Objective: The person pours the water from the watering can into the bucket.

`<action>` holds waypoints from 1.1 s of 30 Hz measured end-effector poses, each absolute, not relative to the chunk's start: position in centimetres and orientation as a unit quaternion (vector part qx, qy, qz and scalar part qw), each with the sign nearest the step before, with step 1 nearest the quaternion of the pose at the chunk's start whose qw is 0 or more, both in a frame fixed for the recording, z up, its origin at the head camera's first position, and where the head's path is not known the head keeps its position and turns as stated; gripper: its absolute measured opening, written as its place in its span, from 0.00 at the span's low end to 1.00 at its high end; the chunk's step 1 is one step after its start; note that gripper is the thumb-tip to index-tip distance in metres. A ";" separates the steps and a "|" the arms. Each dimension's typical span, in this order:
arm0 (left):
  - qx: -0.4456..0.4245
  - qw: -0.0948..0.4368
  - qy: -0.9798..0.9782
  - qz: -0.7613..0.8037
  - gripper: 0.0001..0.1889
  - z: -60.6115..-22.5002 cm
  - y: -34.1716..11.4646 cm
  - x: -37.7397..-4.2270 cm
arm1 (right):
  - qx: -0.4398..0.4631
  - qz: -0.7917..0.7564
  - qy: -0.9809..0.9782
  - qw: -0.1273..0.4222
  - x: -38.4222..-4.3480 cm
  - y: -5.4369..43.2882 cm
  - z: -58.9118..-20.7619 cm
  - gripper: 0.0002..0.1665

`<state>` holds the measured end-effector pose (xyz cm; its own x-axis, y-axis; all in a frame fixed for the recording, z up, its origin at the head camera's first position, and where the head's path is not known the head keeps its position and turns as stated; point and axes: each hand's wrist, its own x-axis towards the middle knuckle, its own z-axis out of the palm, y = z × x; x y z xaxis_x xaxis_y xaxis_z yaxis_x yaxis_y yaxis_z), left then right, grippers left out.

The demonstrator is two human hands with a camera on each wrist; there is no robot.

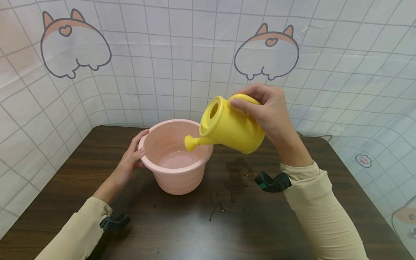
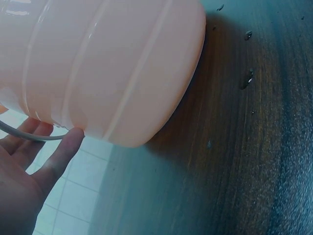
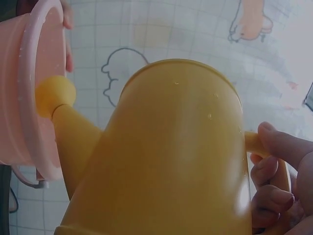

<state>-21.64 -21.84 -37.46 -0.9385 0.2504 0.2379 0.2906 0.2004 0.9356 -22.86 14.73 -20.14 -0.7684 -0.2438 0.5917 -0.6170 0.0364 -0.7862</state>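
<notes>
My right hand (image 1: 268, 108) grips the handle of a yellow watering can (image 1: 242, 128), holding it in the air, tilted to the left. Its spout head (image 1: 190, 143) hangs over the right rim of a pink plastic basin (image 1: 178, 178). No water shows coming from the spout. Fingers curl round the can's handle in the right wrist view, and drops cling to the can's side. My left hand (image 1: 131, 153) holds the basin by its left rim. In the left wrist view a thin grey handle (image 2: 36, 137) runs past those fingers. The basin stands upright with a wet-looking inside.
The dark wooden table (image 1: 169, 234) carries water drops and a wet patch (image 1: 224, 202) right of the basin. A white gridded sheet (image 1: 182, 65) with cartoon prints hangs behind and along both sides. Dark straps (image 1: 274, 181) are worn at both wrists.
</notes>
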 end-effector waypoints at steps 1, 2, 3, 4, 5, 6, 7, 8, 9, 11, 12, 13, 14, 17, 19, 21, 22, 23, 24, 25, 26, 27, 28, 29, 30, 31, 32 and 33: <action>-0.175 0.017 -0.775 -0.607 0.30 -37.4 -21.8 -21.6 | 0.305 0.623 -0.704 0.149 -22.9 14.7 -20.1 0.05; -0.176 0.017 -0.775 -0.607 0.30 -37.4 -21.8 -21.6 | 0.305 0.623 -0.705 0.149 -22.9 14.7 -20.2 0.05; -0.177 0.017 -0.775 -0.607 0.30 -37.4 -21.8 -21.6 | 0.305 0.622 -0.705 0.149 -22.9 14.7 -20.2 0.05; -0.177 0.017 -0.775 -0.607 0.30 -37.4 -21.8 -21.5 | 0.304 0.621 -0.707 0.150 -22.9 14.7 -20.2 0.05; -0.178 0.016 -0.775 -0.607 0.29 -37.4 -21.8 -21.6 | 0.304 0.619 -0.709 0.151 -22.9 14.6 -20.2 0.06; -0.179 0.016 -0.775 -0.606 0.29 -37.4 -21.8 -21.6 | 0.303 0.616 -0.710 0.152 -22.9 14.6 -20.2 0.06; -0.179 0.016 -0.774 -0.607 0.29 -37.4 -21.8 -21.6 | 0.303 0.615 -0.712 0.153 -22.9 14.6 -20.2 0.06; -0.179 0.015 -0.774 -0.607 0.29 -37.4 -21.8 -21.6 | 0.302 0.613 -0.713 0.154 -22.9 14.6 -20.2 0.06; -0.179 0.015 -0.774 -0.607 0.29 -37.4 -21.8 -21.6 | 0.302 0.613 -0.714 0.155 -22.9 14.5 -20.2 0.05; -0.179 0.015 -0.773 -0.609 0.29 -37.4 -21.8 -21.6 | 0.303 0.613 -0.712 0.156 -22.9 14.4 -20.1 0.05; -0.179 0.015 -0.772 -0.610 0.29 -37.4 -21.8 -21.6 | 0.303 0.614 -0.712 0.156 -22.9 14.4 -20.1 0.05; -0.178 0.016 -0.771 -0.612 0.29 -37.5 -21.8 -21.6 | 0.303 0.614 -0.712 0.156 -22.9 14.4 -20.1 0.05; -0.178 0.016 -0.770 -0.613 0.29 -37.5 -21.8 -21.6 | 0.302 0.615 -0.711 0.156 -22.9 14.3 -20.1 0.05; -0.178 0.017 -0.768 -0.615 0.29 -37.5 -21.9 -21.7 | 0.301 0.608 -0.718 0.158 -22.9 14.2 -20.0 0.06; -0.178 0.017 -0.768 -0.615 0.30 -37.6 -21.9 -21.8 | 0.301 0.602 -0.723 0.159 -22.9 14.2 -20.0 0.06; -0.178 0.016 -0.767 -0.616 0.30 -37.6 -21.9 -21.8 | 0.300 0.595 -0.728 0.161 -22.9 14.2 -20.0 0.07; -0.178 0.015 -0.767 -0.616 0.30 -37.6 -21.9 -21.8 | 0.299 0.593 -0.730 0.163 -22.9 14.1 -20.0 0.07; -0.178 0.015 -0.767 -0.616 0.30 -37.6 -21.9 -21.8 | 0.299 0.592 -0.731 0.163 -22.9 14.1 -20.0 0.07; -0.179 0.015 -0.767 -0.616 0.30 -37.6 -21.9 -21.8 | 0.298 0.592 -0.730 0.163 -22.8 14.1 -20.0 0.07; -0.179 0.014 -0.766 -0.617 0.30 -37.6 -21.9 -21.7 | 0.298 0.591 -0.731 0.164 -22.8 14.1 -20.0 0.07; -0.180 0.013 -0.766 -0.617 0.30 -37.6 -21.9 -21.7 | 0.297 0.589 -0.733 0.165 -22.8 14.1 -20.0 0.07; -0.180 0.013 -0.766 -0.617 0.29 -37.5 -21.9 -21.7 | 0.296 0.589 -0.733 0.165 -22.8 14.0 -19.9 0.07; -0.181 0.013 -0.766 -0.616 0.29 -37.5 -21.9 -21.7 | 0.295 0.588 -0.735 0.166 -22.8 14.0 -19.9 0.07; -0.181 0.013 -0.767 -0.616 0.29 -37.5 -21.9 -21.7 | 0.294 0.587 -0.735 0.166 -22.8 14.0 -19.9 0.07; -0.181 0.013 -0.767 -0.616 0.29 -37.5 -21.9 -21.7 | 0.293 0.585 -0.737 0.168 -22.8 14.0 -19.9 0.07; -0.181 0.013 -0.767 -0.615 0.29 -37.5 -21.9 -21.7 | 0.292 0.582 -0.740 0.169 -22.8 13.9 -19.9 0.07; -0.181 0.013 -0.767 -0.615 0.29 -37.5 -21.9 -21.7 | 0.292 0.582 -0.740 0.169 -22.9 13.9 -19.8 0.07; -0.180 0.014 -0.768 -0.615 0.29 -37.5 -21.9 -21.7 | 0.292 0.582 -0.739 0.170 -22.9 13.9 -19.8 0.07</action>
